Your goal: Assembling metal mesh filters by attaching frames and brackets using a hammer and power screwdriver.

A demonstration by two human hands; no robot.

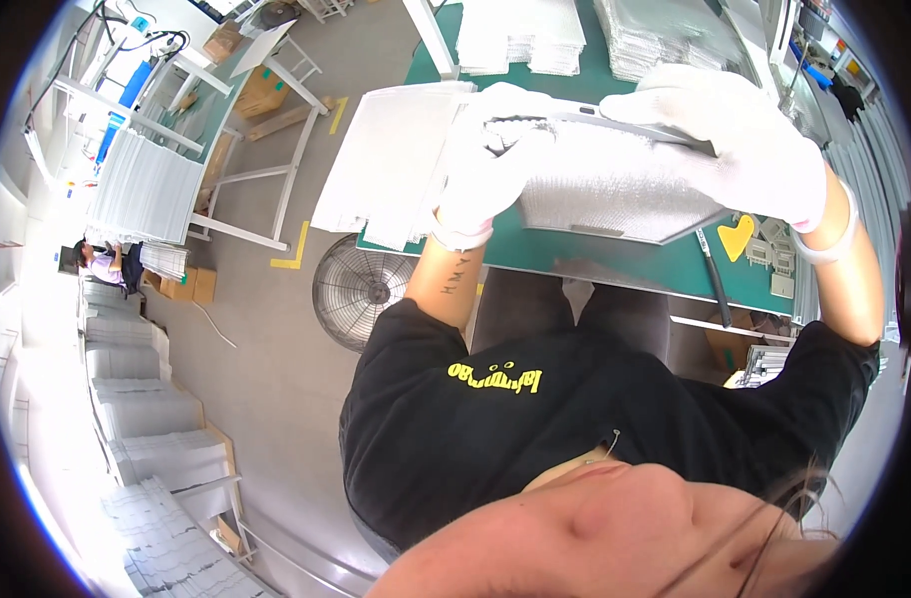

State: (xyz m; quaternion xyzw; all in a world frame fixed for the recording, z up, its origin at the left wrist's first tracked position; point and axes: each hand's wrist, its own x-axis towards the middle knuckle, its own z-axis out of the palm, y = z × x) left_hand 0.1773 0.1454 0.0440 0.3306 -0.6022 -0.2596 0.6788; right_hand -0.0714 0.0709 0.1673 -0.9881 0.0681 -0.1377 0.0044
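Both my hands wear white gloves and hold a flat silvery mesh panel (605,189) with a thin grey frame, tilted above the green table (575,261). My left hand (490,164) is closed round the panel's left end, where some crumpled silvery material shows by the fingers. Along the upper right edge, my right hand (750,145) grips the frame, its thumb lying over a grey edge strip (630,127). The glove hides the panel's upper right corner. Close to my left hand lies a stack of pale flat panels (386,149).
More panel stacks (520,40) sit at the table's back. At the right lie a yellow heart-shaped piece (737,239), a slim black-handled tool (715,279) and several small pale plastic parts (771,244). A round floor fan (361,296) stands left of me. Far left, a person (105,264) is near panel piles.
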